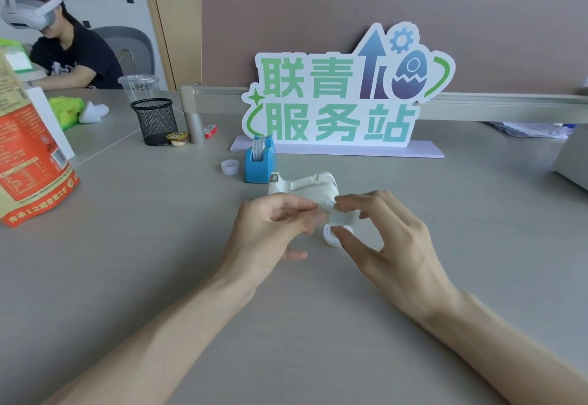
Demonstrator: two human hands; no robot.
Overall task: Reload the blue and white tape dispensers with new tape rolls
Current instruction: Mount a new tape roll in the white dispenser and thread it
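A blue tape dispenser (259, 162) stands upright on the grey table with a patterned tape roll seated in it. Just right of it lies a white tape dispenser (307, 185), partly behind my fingers. My left hand (270, 229) and my right hand (385, 239) meet above the table, both pinching a small clear tape roll (339, 216) between their fingertips. Under that roll a white ring-shaped core (331, 236) rests on the table. A second small white core (229, 167) sits left of the blue dispenser.
A large sign (346, 99) on a lilac base stands behind the dispensers. At the left are a black mesh pen cup (154, 123), a clear plastic cup (139, 86), and an orange bag (28, 156). Two other people sit beyond the table.
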